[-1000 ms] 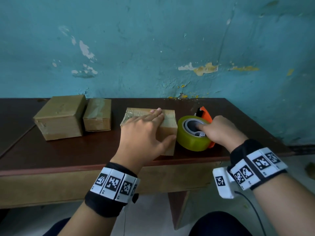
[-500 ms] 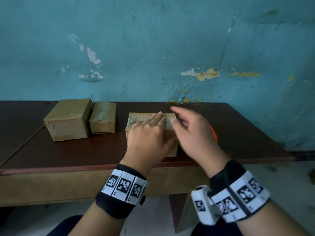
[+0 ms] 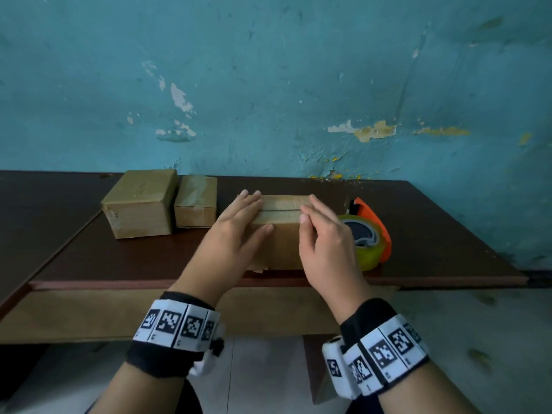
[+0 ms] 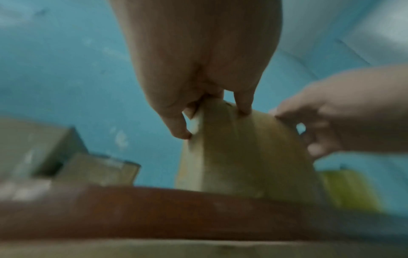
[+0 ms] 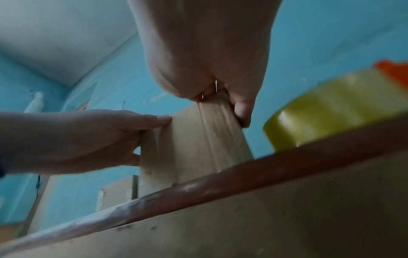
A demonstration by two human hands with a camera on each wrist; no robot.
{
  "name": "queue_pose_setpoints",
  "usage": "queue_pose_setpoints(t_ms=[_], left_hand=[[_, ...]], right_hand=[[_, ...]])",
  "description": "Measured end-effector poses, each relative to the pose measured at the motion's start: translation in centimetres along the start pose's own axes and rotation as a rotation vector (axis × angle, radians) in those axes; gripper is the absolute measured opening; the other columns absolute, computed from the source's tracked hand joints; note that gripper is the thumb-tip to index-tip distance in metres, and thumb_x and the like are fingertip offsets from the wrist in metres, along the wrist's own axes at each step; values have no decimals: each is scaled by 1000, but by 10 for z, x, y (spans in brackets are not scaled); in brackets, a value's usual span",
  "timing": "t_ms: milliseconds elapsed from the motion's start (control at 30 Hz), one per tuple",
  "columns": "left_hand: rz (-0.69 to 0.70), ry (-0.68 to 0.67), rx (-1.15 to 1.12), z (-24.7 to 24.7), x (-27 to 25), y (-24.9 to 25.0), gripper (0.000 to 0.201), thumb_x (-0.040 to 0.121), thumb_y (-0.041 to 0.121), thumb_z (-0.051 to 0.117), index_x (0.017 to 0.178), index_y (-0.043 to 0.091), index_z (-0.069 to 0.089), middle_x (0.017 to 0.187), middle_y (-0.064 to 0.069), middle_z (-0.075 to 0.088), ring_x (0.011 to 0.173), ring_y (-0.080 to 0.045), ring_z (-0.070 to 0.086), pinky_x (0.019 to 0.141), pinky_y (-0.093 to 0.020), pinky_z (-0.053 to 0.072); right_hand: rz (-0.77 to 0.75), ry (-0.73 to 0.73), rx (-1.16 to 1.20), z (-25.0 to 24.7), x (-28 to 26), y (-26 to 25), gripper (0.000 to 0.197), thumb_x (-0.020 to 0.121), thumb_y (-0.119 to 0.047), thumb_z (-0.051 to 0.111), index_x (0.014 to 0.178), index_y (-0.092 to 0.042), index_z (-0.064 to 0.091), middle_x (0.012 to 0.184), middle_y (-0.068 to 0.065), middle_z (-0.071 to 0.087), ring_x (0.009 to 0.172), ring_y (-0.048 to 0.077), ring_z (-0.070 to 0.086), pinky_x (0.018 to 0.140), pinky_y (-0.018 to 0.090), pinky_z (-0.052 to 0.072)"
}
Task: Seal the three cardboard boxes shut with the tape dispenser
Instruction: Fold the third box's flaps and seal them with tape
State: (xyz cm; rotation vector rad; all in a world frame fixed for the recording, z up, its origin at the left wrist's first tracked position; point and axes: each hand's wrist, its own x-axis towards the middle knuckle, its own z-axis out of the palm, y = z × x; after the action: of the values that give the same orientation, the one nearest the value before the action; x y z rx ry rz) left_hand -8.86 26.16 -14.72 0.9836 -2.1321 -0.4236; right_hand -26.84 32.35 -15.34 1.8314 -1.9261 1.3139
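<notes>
Three cardboard boxes stand on the dark wooden table [image 3: 433,234]. My left hand [image 3: 236,225] grips the left end of the nearest box [image 3: 279,246], with fingers over its top and thumb on the front face. At the right end my right hand [image 3: 325,234] holds it the same way. A dark seam line runs along the box's top between my hands. In the wrist views my left hand [image 4: 198,61] and right hand [image 5: 209,52] wrap their outer fingers down the ends of the box [image 5: 198,139]. The tape dispenser [image 3: 370,243], a yellow-green roll in an orange frame, lies just right of it, untouched.
A large box [image 3: 139,203] and a small box [image 3: 195,201] with tape on its top sit side by side at the back left. A peeling teal wall [image 3: 268,85] stands right behind the table. The table's front edge [image 3: 119,284] runs just before the held box.
My right hand let go of the tape dispenser and moved left onto the box's right end. The box has turned square to the table's edge. The left hand stayed on the box.
</notes>
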Motion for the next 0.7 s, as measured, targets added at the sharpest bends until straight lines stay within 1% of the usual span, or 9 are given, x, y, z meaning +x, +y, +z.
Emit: queue_pose_setpoints(t_ms=[100, 133, 200, 300, 367, 433, 533, 633, 700], left_hand=[[-170, 23, -190, 14, -4, 10, 74, 105, 36, 56, 163, 9, 21, 174, -1, 11, 159, -7, 7, 123, -17, 9], [-208, 28, -222, 16, -5, 11, 79, 105, 36, 57, 165, 8, 14, 174, -4, 12, 158, -10, 10, 124, -19, 11], [-246, 36, -269, 17, -6, 9, 84, 104, 37, 59, 166, 11, 9, 169, -2, 26, 154, -12, 25, 123, -24, 23], [-282, 38, -374, 12, -8, 4, 78, 103, 35, 62, 165, 20, 18, 145, 11, 44, 134, -4, 43, 106, -18, 37], [-279, 27, -471, 11, -13, -4, 67, 103, 34, 61, 162, 24, 30, 140, 18, 54, 131, -1, 53, 108, -22, 44], [-244, 14, -514, 14, -19, -14, 57, 105, 31, 59, 158, 24, 40, 138, 19, 63, 131, 2, 56, 116, -32, 46], [-217, 18, -544, 15, -23, -19, 54, 105, 28, 58, 157, 22, 43, 139, 15, 66, 132, 0, 58, 116, -38, 46], [-217, 38, -579, 16, -23, -16, 53, 104, 27, 59, 155, 20, 46, 139, 12, 67, 132, -2, 59, 115, -40, 47], [-231, 62, -625, 17, -24, -15, 53, 103, 26, 60, 154, 17, 48, 139, 8, 68, 132, -7, 60, 114, -42, 48]], right_hand=[[79, 68, 0, 11, -4, -7, 44, 110, -24, 43, 144, -2, 59, 153, 11, 55, 140, 21, 53, 112, 9, 27], [101, 70, 4, 13, -4, -9, 44, 110, -23, 43, 146, -2, 57, 154, 11, 53, 141, 22, 52, 112, 14, 30], [148, 63, 16, 15, -6, -10, 47, 111, -27, 42, 151, -4, 51, 155, 12, 52, 143, 23, 50, 113, 21, 34], [211, 62, 56, 15, -11, -10, 52, 111, -35, 41, 156, -10, 45, 144, 11, 61, 134, 25, 56, 104, 28, 44], [245, 59, 117, 15, -13, -9, 51, 110, -38, 41, 155, -16, 45, 137, 10, 65, 125, 25, 61, 94, 26, 45], [285, 51, 222, 16, -15, -9, 48, 109, -41, 41, 154, -23, 43, 131, 3, 65, 119, 21, 61, 88, 21, 40], [312, 52, 345, 18, -16, -9, 44, 109, -37, 46, 151, -25, 42, 126, -11, 52, 122, 8, 51, 90, 13, 31], [315, 55, 372, 18, -17, -9, 48, 106, -38, 53, 151, -26, 40, 148, -4, 52, 137, 9, 44, 100, 13, 29], [306, 66, 380, 19, -19, -9, 52, 104, -38, 57, 151, -26, 38, 152, -1, 50, 138, 10, 43, 104, 14, 29]])
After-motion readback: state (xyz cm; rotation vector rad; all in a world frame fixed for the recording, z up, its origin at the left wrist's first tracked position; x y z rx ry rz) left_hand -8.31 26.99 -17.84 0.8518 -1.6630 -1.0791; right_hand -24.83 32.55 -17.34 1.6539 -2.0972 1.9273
